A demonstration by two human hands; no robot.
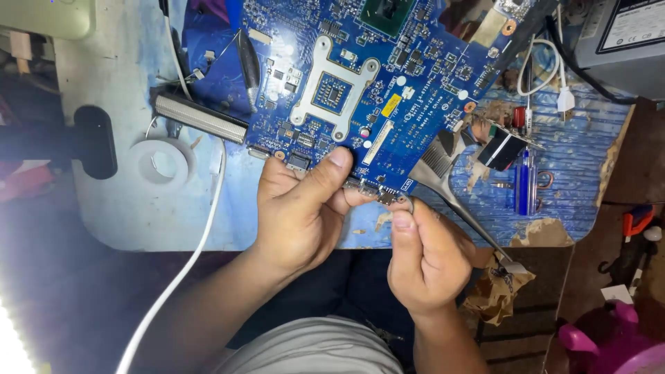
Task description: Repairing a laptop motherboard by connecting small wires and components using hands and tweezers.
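Worn blue matting covers the workbench point(589, 159), its near edge torn and peeling to bare brown. Across the middle lies a large blue circuit board point(422, 90), its lower edge reaching almost to the bench's front rim. The left hand point(301, 211) is closed on that lower edge, thumb pressed flat on top. Just beside it, the right hand point(426, 256) is pinched narrow, fingertips meeting at a small metal part point(388, 197) on the board's bottom edge; I cannot tell whether it holds anything loose.

Room is tight on the right: tweezers point(457, 201) slant from the board's corner off the bench edge, with a blue screwdriver point(524, 181) near them. On the left there is more bare surface, broken by a roll of tape point(161, 163), a white cable point(187, 263) running off the front edge, and a finned metal strip point(201, 119) touching the board's left side.
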